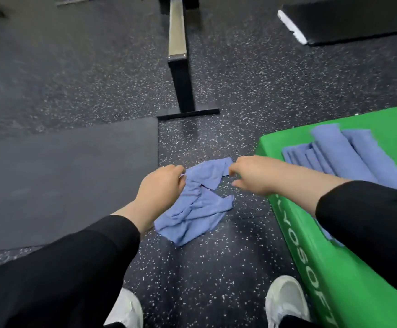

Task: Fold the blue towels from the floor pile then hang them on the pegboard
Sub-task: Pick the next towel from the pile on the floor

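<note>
Blue, crumpled and soft, the towel (194,204) lies on the speckled rubber floor (216,268) between both outstretched arms in black sleeves. Reaching down, the left hand (162,185) has its fingers curled in a narrow grip, pinching the towel's upper left edge. At the opposite corner the right hand (256,174) pinches the cloth likewise. Folded blue towels (349,155) lie stacked on a smooth green padded box (330,268) to the right.

Both arms reach down (sleeved), left hand (160,185) and right hand (254,174) pinching.
</note>
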A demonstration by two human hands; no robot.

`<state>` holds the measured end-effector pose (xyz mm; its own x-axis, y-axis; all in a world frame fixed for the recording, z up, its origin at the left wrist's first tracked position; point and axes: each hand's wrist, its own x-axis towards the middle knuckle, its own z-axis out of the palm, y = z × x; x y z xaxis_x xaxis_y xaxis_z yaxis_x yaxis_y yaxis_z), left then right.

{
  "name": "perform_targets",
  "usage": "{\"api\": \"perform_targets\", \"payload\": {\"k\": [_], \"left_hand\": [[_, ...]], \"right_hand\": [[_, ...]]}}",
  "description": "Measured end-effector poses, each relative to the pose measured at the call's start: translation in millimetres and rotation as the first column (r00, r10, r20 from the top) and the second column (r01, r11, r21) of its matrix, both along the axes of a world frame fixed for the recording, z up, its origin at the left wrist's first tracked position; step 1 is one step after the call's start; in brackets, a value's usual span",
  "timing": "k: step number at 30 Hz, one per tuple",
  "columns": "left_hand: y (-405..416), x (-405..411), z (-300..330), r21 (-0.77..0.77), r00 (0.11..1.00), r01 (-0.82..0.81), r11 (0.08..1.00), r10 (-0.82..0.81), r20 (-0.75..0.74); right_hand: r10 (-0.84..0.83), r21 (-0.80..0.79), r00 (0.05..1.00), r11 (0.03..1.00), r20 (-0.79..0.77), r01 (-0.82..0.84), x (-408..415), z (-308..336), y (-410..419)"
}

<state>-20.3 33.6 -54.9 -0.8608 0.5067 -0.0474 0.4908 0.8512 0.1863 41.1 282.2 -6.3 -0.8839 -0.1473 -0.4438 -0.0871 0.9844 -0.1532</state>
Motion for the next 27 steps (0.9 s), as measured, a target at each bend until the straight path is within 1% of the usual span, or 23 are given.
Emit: {"api": "perform_targets", "payload": {"k": [3, 5, 7, 11, 16, 20, 25, 27], "left_hand": [[-44, -6, -26, -0.137, 0.995, -0.002, 0.991, 0.016, 0.099], [-60, -9, -45, -0.236, 0.983, 0.037, 0.971, 0.006, 0.181], [-66, -13, -63, -0.288, 0.973, 0.100, 0.952, -0.034, 0.228], [-59, -25, -94, -0.262, 0.954, 0.150, 0.953, -0.070, 0.292], [-43, -38, -128, -0.223, 0.939, 0.174, 0.959, -0.093, 0.331], [-32, -49, -151, -0.200, 0.931, 0.159, 0.967, -0.079, 0.356], [-24, -54, -171, -0.172, 0.930, 0.133, 0.976, -0.063, 0.363], [-23, -55, -174, -0.176, 0.927, 0.137, 0.975, -0.063, 0.370]], "right_hand": [[0.037, 0.099, 0.993, 0.994, 0.111, -0.049, -33, -33, -28], [0.035, 0.124, 0.985, 0.991, 0.167, -0.056, -52, -61, -44], [0.018, 0.125, 0.973, 0.991, 0.228, -0.048, -63, -94, -56], [-0.005, 0.107, 0.962, 0.994, 0.274, -0.025, -68, -161, -71], [-0.060, 0.087, 0.965, 0.995, 0.257, 0.039, -77, -222, -67], [-0.120, 0.162, 0.952, 0.984, 0.282, 0.076, -88, -247, -64], [-0.129, 0.171, 0.935, 0.982, 0.332, 0.075, -96, -274, -67], [-0.144, 0.180, 0.944, 0.979, 0.296, 0.093, -95, -278, -68]]}}
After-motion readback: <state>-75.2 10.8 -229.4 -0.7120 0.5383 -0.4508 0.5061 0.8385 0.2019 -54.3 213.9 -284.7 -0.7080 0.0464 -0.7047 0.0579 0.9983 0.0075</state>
